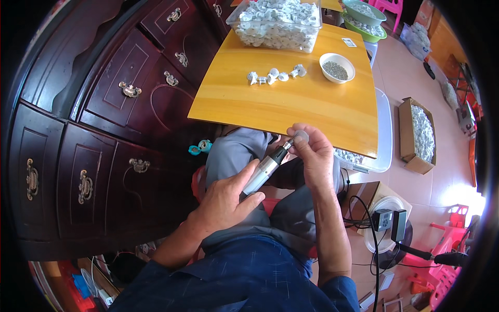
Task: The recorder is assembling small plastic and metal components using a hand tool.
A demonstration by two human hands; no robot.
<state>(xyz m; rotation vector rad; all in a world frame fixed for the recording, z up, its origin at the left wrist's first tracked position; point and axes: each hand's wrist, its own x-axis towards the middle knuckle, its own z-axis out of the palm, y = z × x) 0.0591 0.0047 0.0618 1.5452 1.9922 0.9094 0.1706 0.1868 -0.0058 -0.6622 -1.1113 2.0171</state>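
Observation:
My left hand [221,204] is wrapped round a silver-grey electric screwdriver [261,176], which points up and to the right over my lap. Its black collar and thin metal bit reach toward my right hand [315,156]. Between the fingertips of that hand is a small, round white plastic piece [301,136], right at the bit's tip. Whether the bit touches a screw in it is hidden by the fingers. Both hands are just before the near edge of the yellow wooden table [234,104]. Several similar white plastic parts [272,78] lie in a loose row on the tabletop.
A white bowl [340,81] of small metal pieces and a clear bin [311,48] heaped with white parts stand on the table. Dark drawers [122,104] rise at left. On the right are a cardboard box [419,165] of parts, black cables [375,249] and pink stools [442,244].

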